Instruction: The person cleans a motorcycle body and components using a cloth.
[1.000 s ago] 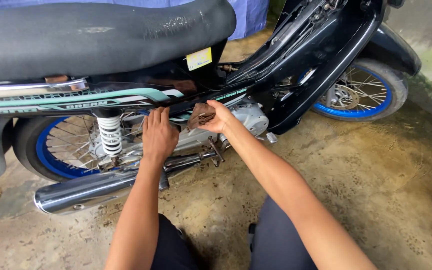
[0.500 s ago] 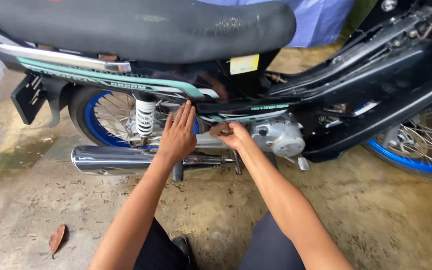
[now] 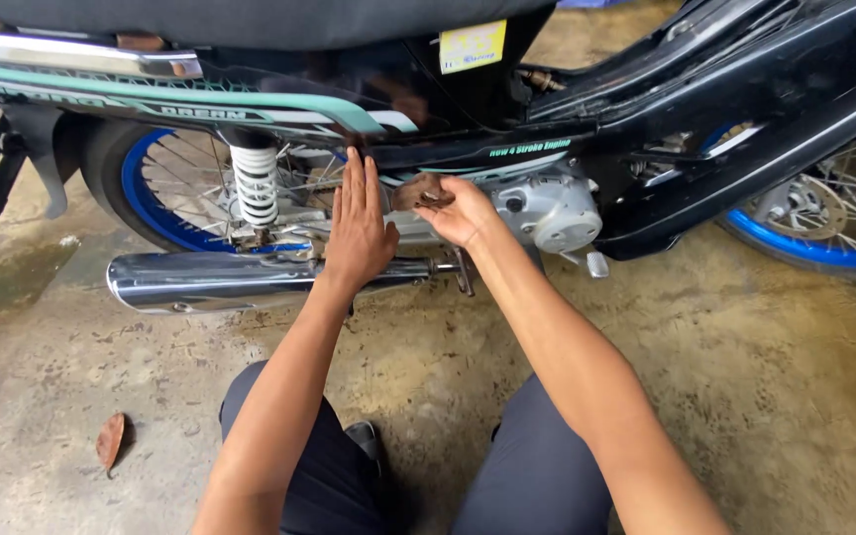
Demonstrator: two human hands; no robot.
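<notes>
A black and teal motorcycle stands side-on before me. My left hand lies flat, fingers together and pointing up, against the side panel just above the chrome exhaust pipe. My right hand pinches a small brown piece under the lower edge of the body panel, beside the silver engine cover. What the brown piece is, I cannot tell.
The rear wheel with its blue rim and a white spring shock are at left, the front wheel at right. A footpeg juts out below my right hand. A dry leaf lies on the stained concrete floor. My knees are at the bottom.
The view has shifted closer and left along the motorcycle. Both hands stay at the same spot under the side panel, the left one now flatter against it.
</notes>
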